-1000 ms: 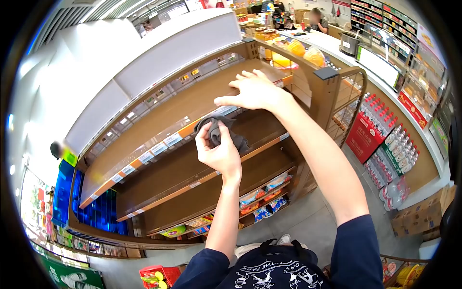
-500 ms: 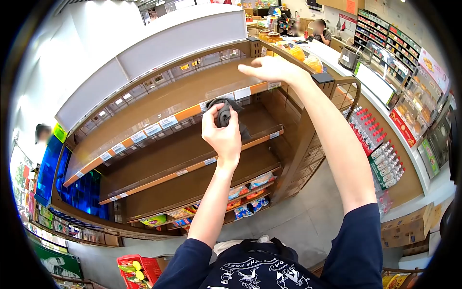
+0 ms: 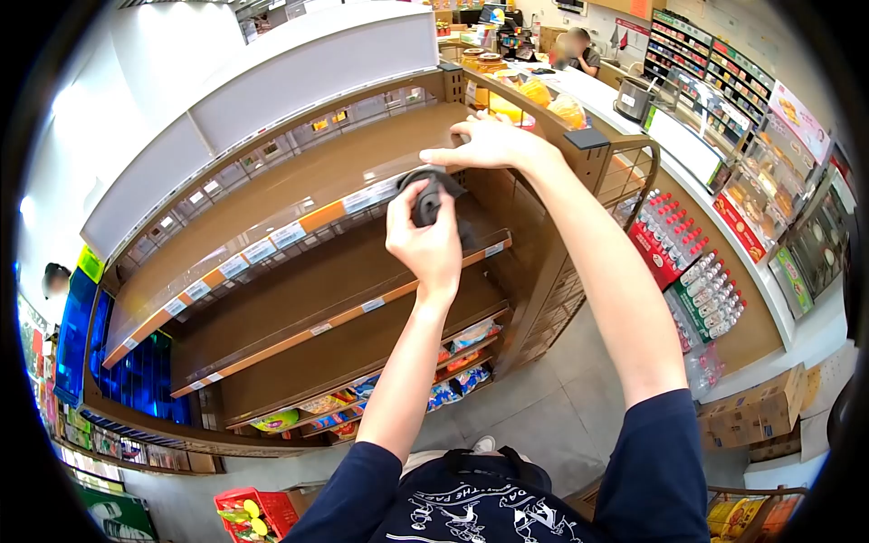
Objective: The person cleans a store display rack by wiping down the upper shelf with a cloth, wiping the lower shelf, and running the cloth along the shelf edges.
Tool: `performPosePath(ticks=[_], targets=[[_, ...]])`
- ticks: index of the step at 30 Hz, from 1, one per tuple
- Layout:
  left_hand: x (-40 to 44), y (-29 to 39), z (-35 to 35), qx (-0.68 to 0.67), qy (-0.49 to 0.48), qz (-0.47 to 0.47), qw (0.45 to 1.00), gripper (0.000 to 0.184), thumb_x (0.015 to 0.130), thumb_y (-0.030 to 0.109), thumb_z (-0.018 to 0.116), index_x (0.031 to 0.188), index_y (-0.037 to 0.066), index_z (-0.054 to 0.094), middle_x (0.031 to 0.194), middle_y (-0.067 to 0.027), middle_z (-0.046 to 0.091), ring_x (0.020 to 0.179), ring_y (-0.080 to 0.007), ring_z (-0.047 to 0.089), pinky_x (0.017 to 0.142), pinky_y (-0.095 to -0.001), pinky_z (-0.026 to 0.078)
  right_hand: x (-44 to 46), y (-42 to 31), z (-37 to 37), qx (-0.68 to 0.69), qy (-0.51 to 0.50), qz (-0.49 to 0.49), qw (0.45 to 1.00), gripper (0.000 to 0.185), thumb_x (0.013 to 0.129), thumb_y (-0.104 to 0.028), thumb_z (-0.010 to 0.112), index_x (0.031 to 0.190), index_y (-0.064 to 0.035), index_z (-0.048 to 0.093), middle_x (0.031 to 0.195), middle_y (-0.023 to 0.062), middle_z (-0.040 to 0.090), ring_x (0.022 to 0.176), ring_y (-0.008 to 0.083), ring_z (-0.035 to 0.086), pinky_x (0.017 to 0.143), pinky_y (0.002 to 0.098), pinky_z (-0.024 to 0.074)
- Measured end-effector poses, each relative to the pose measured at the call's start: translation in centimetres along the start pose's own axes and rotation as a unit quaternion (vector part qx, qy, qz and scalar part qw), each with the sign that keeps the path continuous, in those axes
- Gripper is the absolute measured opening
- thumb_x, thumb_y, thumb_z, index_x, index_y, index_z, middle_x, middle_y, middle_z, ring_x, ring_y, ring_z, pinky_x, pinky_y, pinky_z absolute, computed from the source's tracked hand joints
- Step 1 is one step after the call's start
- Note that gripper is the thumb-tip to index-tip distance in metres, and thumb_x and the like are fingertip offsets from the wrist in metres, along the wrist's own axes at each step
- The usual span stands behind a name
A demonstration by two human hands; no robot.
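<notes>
My left hand (image 3: pixel 425 244) is closed around a bunched dark grey cloth (image 3: pixel 424 201), held up by the front edge of the top shelf (image 3: pixel 308 172). Part of the cloth hangs down behind the fingers. Just above and to the right, my right hand (image 3: pixel 496 145) reaches over the shelf's right end, palm down. Its thumb points left, apart from the curved fingers, and nothing shows in its grasp. The thumb is close to the cloth; whether they touch I cannot tell. An orange strip with white price labels (image 3: pixel 288 235) runs along the shelf front.
Bare brown shelves (image 3: pixel 299 303) lie below, with snack bags (image 3: pixel 348 395) lowest down. Right of the rack stand packs of bottles (image 3: pixel 701 299), a cardboard box (image 3: pixel 756 407) and a counter (image 3: pixel 769 317), with a person (image 3: pixel 587 61) behind it. A red basket (image 3: pixel 272 511) sits at lower left.
My right hand has come down and left, closer to the cloth in my left hand. The view has shifted slightly, so the rack appears further left.
</notes>
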State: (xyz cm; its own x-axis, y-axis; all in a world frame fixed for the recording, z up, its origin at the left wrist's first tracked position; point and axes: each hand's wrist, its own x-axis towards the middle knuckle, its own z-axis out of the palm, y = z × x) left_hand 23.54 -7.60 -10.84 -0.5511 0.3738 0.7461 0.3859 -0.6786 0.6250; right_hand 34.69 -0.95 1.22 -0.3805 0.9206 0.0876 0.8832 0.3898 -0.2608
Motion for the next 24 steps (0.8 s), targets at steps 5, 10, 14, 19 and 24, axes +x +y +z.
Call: performPosePath(ticks=[5, 10, 14, 19, 24], targets=[[-0.6, 0.5, 1.6, -0.034, -0.033, -0.033, 0.998, 0.02, 0.079, 0.001, 0.072, 0.097, -0.004, 0.064, 0.086, -0.0081, 0.067, 0.074, -0.0109, 0.061, 0.07, -0.025, 0.05, -0.1, 0.7, 0.2, 0.037, 0.036, 0.003, 0.999, 0.102, 0.075, -0.083, 0.044, 0.141, -0.0048, 0.045, 0.148, 0.0238, 0.036, 0.142, 0.0368, 0.028, 0.114, 0.0448, 0.0276], [-0.6, 0.8, 1.0, -0.031, -0.069, -0.074, 0.994, 0.021, 0.077, 0.002, 0.073, 0.095, -0.003, 0.064, 0.088, -0.0126, 0.065, 0.079, -0.021, 0.065, 0.073, -0.0314, 0.051, -6.0, -0.4, 3.4, 0.332, 0.346, -0.1, 0.872, 0.035, 0.095, -0.023, 0.054, 0.116, 0.0034, 0.061, 0.119, 0.0251, 0.061, 0.117, 0.0345, 0.055, 0.098, 0.0408, 0.0442], [-0.3, 1.2, 0.0, -0.06, -0.143, -0.091, 0.984, 0.026, 0.084, 0.008, 0.073, 0.104, -0.003, 0.06, 0.091, -0.0071, 0.067, 0.079, -0.009, 0.061, 0.072, -0.024, 0.05, -9.4, -0.5, 10.6, 0.428, 0.358, -0.057, 0.828, 0.031, 0.09, -0.004, 0.058, 0.12, 0.0026, 0.059, 0.105, 0.0189, 0.066, 0.094, 0.0254, 0.067, 0.083, 0.0338, 0.0527], [0.7, 2.8, -1.4, -0.123, -0.313, -0.149, 0.93, 0.029, 0.091, 0.013, 0.066, 0.115, -0.002, 0.059, 0.1, -0.0074, 0.066, 0.09, -0.01, 0.061, 0.081, -0.025, 0.049, -10.1, -1.0, 12.0, 0.545, 0.28, -0.075, 0.787, 0.059, 0.091, 0.002, 0.057, 0.145, -0.0073, 0.036, 0.115, 0.0089, 0.063, 0.095, 0.0131, 0.063, 0.079, 0.0271, 0.0525], [5.3, 6.3, -2.6, 0.014, -0.503, -0.048, 0.863, 0.02, 0.093, 0.014, 0.063, 0.105, -0.002, 0.067, 0.09, -0.0078, 0.068, 0.079, -0.0074, 0.059, 0.069, -0.0241, 0.049, -10.2, -0.9, 13.2, 0.593, 0.336, -0.081, 0.727, 0.055, 0.086, 0.003, 0.058, 0.138, -0.006, 0.046, 0.107, 0.0096, 0.066, 0.09, 0.0107, 0.062, 0.076, 0.027, 0.0534]])
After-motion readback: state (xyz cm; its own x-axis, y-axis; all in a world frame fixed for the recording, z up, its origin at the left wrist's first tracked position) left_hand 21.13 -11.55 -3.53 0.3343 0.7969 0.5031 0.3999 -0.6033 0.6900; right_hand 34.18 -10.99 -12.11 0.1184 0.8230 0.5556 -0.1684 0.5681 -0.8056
